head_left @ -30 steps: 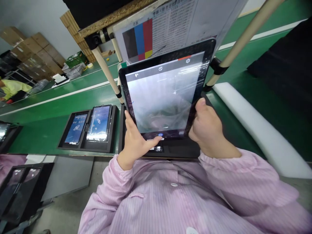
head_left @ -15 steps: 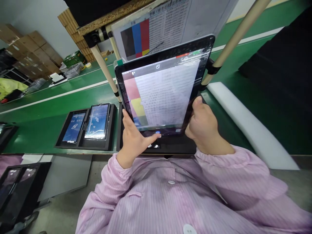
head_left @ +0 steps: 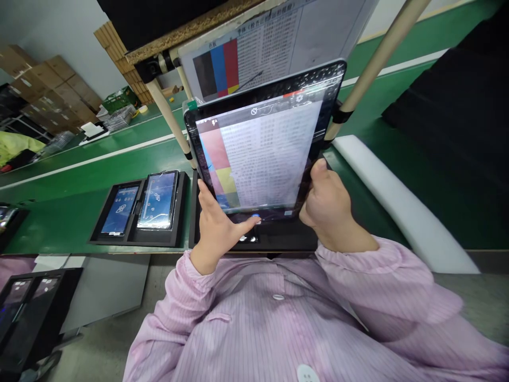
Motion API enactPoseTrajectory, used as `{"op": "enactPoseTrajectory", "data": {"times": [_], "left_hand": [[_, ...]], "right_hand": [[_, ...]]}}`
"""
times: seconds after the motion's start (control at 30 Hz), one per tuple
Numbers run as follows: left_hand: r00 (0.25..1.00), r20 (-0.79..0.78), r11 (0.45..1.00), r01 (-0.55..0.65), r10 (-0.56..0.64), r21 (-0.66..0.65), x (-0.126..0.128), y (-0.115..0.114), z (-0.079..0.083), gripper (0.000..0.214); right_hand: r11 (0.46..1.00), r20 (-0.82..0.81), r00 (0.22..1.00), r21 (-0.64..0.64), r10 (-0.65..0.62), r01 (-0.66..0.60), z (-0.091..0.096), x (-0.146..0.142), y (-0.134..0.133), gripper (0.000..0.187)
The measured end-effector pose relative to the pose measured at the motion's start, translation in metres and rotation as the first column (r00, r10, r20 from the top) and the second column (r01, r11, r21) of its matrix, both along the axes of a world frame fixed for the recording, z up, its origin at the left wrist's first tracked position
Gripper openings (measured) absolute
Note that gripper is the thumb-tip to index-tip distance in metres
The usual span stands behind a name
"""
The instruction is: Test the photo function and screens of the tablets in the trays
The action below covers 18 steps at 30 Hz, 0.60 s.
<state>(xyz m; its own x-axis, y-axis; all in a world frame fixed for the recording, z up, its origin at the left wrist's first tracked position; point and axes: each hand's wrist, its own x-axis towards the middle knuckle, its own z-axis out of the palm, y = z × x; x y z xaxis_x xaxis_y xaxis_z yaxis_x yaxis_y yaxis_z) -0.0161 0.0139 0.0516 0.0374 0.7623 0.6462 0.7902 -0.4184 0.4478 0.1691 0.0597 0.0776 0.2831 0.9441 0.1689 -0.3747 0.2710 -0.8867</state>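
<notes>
While both hands grasp a tablet [head_left: 264, 154] upright, the left hand [head_left: 217, 228] thumb presses its lower edge; the right hand [head_left: 330, 204] clasps its side.

Bright, even light fills my view, with soft shadows under my fingers [head_left: 207, 199]. White glare streaks run across the tablet [head_left: 262, 143] glass above them. The edges bend strongly, posts bowing outward, and the far boxes [head_left: 59, 85] look soft.
</notes>
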Motion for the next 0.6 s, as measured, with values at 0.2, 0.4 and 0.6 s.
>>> {"op": "enactPoseTrajectory", "data": {"times": [0.2, 0.4, 0.6], "left_hand": [[1.0, -0.004, 1.0, 0.007, -0.007, -0.011, -0.0008, 0.0001, -0.0004, 0.144], [0.999, 0.041, 0.999, -0.026, 0.027, -0.027, 0.001, 0.0009, -0.0026, 0.145], [0.998, 0.059, 1.0, -0.007, 0.007, -0.014, 0.0011, 0.0005, -0.0009, 0.141]], "right_hand": [[1.0, -0.032, 0.999, 0.029, -0.01, 0.011, 0.0013, -0.0004, -0.0007, 0.071], [0.998, -0.049, 0.999, 0.057, 0.019, -0.016, -0.0012, -0.0013, -0.0003, 0.065], [0.998, -0.044, 0.999, 0.068, -0.014, 0.017, -0.0033, -0.0014, 0.0003, 0.064]]}}
